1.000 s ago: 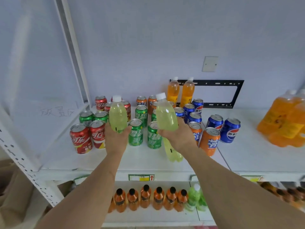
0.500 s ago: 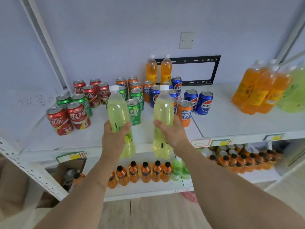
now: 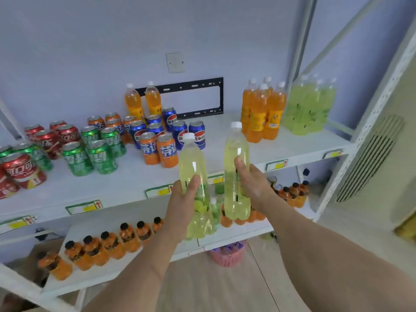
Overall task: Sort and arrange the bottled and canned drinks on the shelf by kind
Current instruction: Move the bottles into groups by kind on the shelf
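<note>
My left hand (image 3: 183,199) grips a yellow-green drink bottle (image 3: 193,163) upright around its middle. My right hand (image 3: 252,185) holds a second, like bottle (image 3: 236,154) a little higher and to the right. Both bottles hang in front of the white shelf's front edge (image 3: 135,188). On the shelf stand red cans (image 3: 20,170), green cans (image 3: 90,152), orange cans (image 3: 157,149) and blue cans (image 3: 180,131). Two orange bottles (image 3: 144,100) stand at the back. Further right are a group of orange bottles (image 3: 263,111) and a group of yellow-green bottles (image 3: 310,106).
A lower shelf (image 3: 126,260) carries a row of small orange bottles with black caps (image 3: 108,244). A pink basket (image 3: 227,255) sits on the wooden floor below. A white perforated upright (image 3: 369,122) bounds the shelf on the right, with a vent panel (image 3: 367,163) beyond it.
My view has swung to the right, so the orange and yellow-green bottle groups now show fully. Both hands have carried their bottles to the right along the shelf front, and the right one has risen.
</note>
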`<state>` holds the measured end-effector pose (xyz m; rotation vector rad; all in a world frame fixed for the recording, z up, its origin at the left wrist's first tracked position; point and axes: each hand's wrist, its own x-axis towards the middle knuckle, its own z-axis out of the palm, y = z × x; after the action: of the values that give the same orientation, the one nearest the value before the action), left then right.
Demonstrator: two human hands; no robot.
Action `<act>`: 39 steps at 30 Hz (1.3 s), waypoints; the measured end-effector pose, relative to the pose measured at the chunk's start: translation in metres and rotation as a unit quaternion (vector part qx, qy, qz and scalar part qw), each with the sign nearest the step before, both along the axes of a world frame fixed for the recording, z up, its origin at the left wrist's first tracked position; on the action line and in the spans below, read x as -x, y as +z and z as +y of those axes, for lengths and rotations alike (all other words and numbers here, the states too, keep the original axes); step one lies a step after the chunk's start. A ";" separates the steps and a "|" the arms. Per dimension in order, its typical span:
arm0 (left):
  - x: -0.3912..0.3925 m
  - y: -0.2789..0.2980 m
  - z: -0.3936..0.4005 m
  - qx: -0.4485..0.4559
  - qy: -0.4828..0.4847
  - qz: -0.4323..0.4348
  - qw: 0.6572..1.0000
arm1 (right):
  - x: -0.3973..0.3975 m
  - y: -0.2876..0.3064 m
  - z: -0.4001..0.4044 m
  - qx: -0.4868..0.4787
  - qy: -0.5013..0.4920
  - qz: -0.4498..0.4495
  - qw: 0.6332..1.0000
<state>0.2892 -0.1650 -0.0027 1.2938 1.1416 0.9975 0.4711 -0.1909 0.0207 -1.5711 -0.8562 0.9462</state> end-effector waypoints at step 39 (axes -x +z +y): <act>-0.497 0.027 0.058 -0.053 0.057 -0.012 0.997 | -0.532 -0.002 0.090 -0.061 0.023 -0.066 0.996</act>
<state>0.7861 -0.1065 0.0246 1.3084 1.1671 1.1687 1.0026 -0.1013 0.0189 -1.5264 -1.0290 0.8134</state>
